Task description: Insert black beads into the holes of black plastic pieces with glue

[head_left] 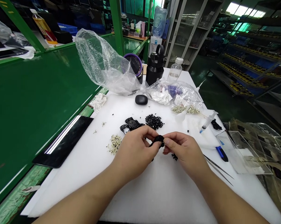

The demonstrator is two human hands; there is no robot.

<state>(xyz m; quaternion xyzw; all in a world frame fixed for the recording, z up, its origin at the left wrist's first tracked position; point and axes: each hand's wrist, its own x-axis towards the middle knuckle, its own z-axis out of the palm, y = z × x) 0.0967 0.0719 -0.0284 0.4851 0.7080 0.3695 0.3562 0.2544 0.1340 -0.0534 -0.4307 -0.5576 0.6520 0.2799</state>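
Observation:
Between my two hands is a small black plastic part (159,140), held above the white foam sheet (140,193). My left hand (137,149) is closed on its left side, thumb in front. At its right edge, the thumb and fingers of my right hand (183,149) pinch together; whether they hold a second, tiny piece is hidden. Larger black plastic parts (132,123) lie just beyond my left hand. A heap of tiny black pieces (154,121) sits behind the hands, and a few more (174,156) lie under my right hand. Left of them is a pile of pale, thin pieces (114,144).
Tweezers (218,169), a blue cap (222,153), a syringe (208,122) and a clear box (245,155) are on the right. A dark glossy tablet (64,140) lies left. Behind are a black case (141,100), plastic bag (107,65), black flask (154,67) and clear bottle (175,70).

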